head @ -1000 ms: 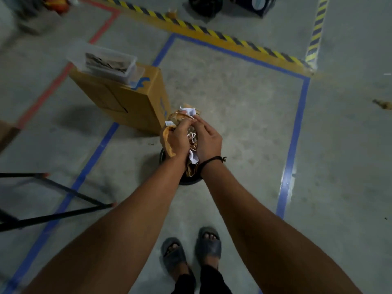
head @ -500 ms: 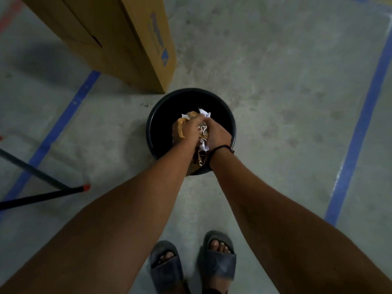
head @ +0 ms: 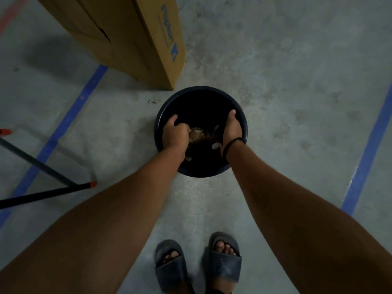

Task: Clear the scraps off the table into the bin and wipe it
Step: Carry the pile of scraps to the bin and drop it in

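Observation:
A round black bin [head: 201, 89] stands on the concrete floor in front of my feet. Both my hands are inside its mouth, spread apart. My left hand [head: 175, 133] is at the left side with its fingers loosely curled. My right hand [head: 232, 129], with a black band on the wrist, is at the right side with its fingers pointing down. Between them a loose bunch of brown and white paper scraps [head: 198, 134] drops into the dark bin, and neither hand holds it. The table is out of view.
A tall cardboard box [head: 135, 39] stands just behind and left of the bin. Black stand legs with red tips [head: 63, 187] lie on the floor at the left. Blue tape lines [head: 364, 153] cross the floor. A small bit of litter [head: 153, 101] lies left of the bin.
My hands, pressed together around the bundle of scraps, lowered into the bin and then parted. The scraps left my grip and are falling inside.

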